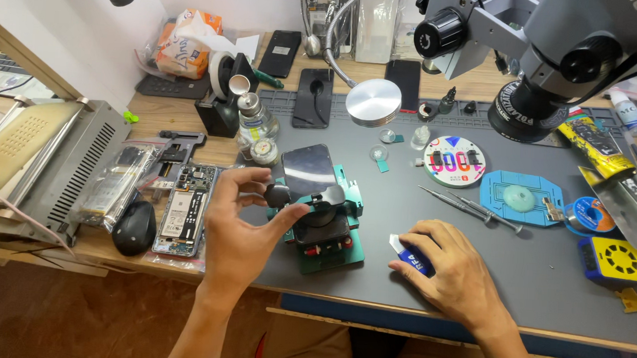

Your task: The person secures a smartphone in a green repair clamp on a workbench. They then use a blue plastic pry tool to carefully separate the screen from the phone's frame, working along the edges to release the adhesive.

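At the far left a grey metal machine (54, 163) is sitting on the bench edge, with a black mouse (134, 228) and an opened phone (186, 209) lying just right of it, the opened phone's long axis running near to far.

Your left hand (238, 222) is reaching in from the near side and pinching the black knob (278, 195) on the left side of the green fixture (326, 227), thumb and forefinger closing narrowly on it.

The dark phone (308, 172) is sitting clamped on top of that fixture, at the middle of the grey mat (401, 280). It is lying screen up, its long axis running near to far and leaning slightly left at the far end, its near end tucked under the black clamp.

Your right hand (449, 272) is resting palm down on the mat to the right of the fixture, fingers curling loosely over a blue tool (411, 257) with a pale tip pointing left; I cannot tell whether you are gripping it.

Further right, tweezers (471, 207) are lying near a blue pad (520, 197), and a microscope (554, 53) is hanging over the far right.
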